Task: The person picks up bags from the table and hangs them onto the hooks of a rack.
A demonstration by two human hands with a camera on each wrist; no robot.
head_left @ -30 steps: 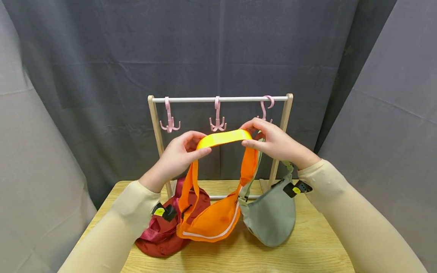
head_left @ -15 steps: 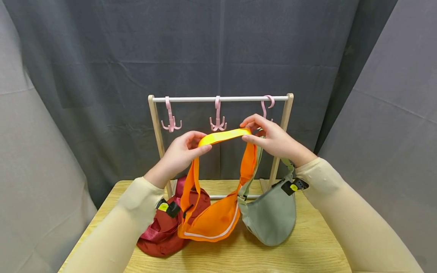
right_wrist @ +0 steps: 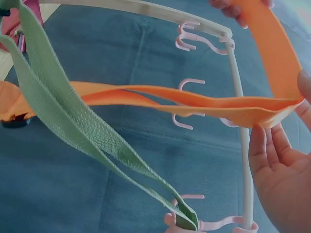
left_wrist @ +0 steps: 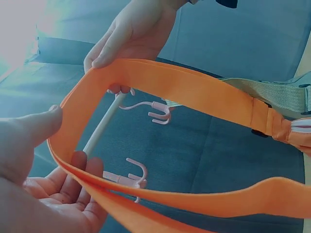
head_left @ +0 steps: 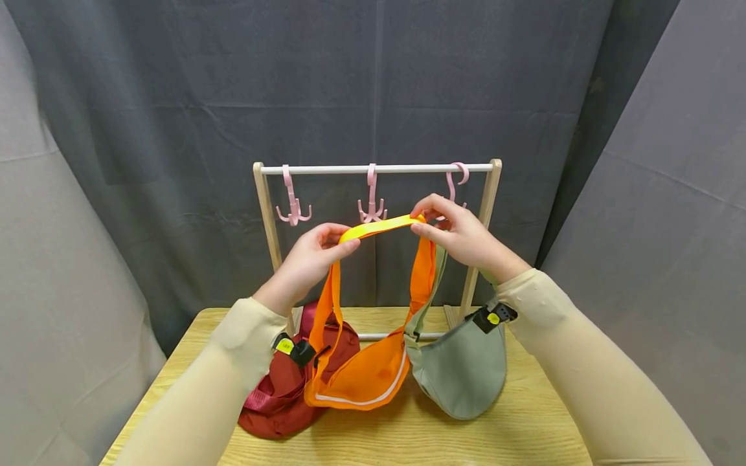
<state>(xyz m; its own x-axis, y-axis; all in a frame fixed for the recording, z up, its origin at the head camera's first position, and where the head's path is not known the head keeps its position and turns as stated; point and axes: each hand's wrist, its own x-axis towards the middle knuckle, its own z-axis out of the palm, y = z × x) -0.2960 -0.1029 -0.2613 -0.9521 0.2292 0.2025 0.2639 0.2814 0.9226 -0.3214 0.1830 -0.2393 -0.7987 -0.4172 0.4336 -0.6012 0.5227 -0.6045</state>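
Observation:
My left hand (head_left: 309,262) and right hand (head_left: 463,233) each pinch the strap of an orange sling bag (head_left: 367,372) between thumb and fingers. Between them the strap (left_wrist: 194,92) is spread into a wide, nearly level stretch, higher on the right. Just behind it hangs the middle pink hook (head_left: 371,200), its prongs right at the strap's top edge in the head view. Below my hands dangles the bag body, its white zipper line curving along the lower side. The left wrist view shows the strap looped round past my left thumb and fingers.
A grey-green bag (head_left: 463,375) hangs by its strap (right_wrist: 97,136) from the right pink hook (head_left: 451,184). The left pink hook (head_left: 293,207) is on the white rod (head_left: 326,170) of the wooden rack. A dark red bag (head_left: 285,395) lies on the table (head_left: 443,446).
Both hands have risen slightly and moved a little inward, lifting the orange strap up to the middle hook's prongs in the head view. Both still hold the strap.

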